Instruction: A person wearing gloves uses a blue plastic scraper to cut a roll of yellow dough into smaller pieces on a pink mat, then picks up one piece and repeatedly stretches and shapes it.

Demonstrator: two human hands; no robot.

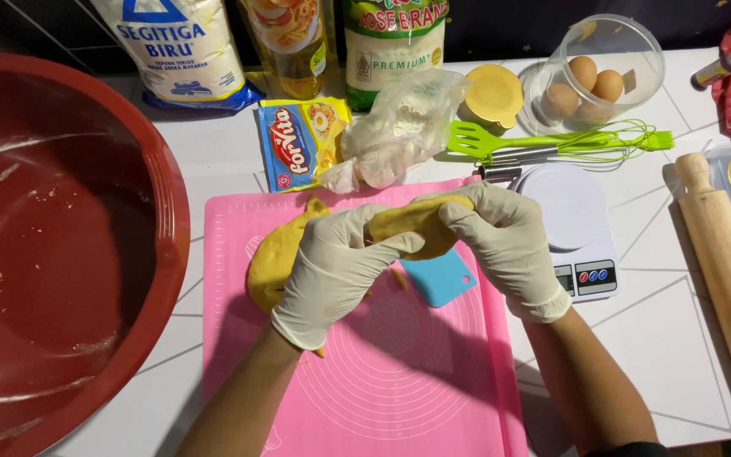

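Above the pink silicone mat [399,398], the gloved left hand [332,267] and right hand [505,241] close their fingers around a yellow dough piece [416,224], seemingly pulling it apart; the larger dough lump [274,258] rests behind the left hand. Next needs a firm, even pull.

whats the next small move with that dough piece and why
Probably pull the piece of dough free: both gloved hands, left hand and right hand, pinch it above the pink mat, while the larger dough lump sits behind the left hand.
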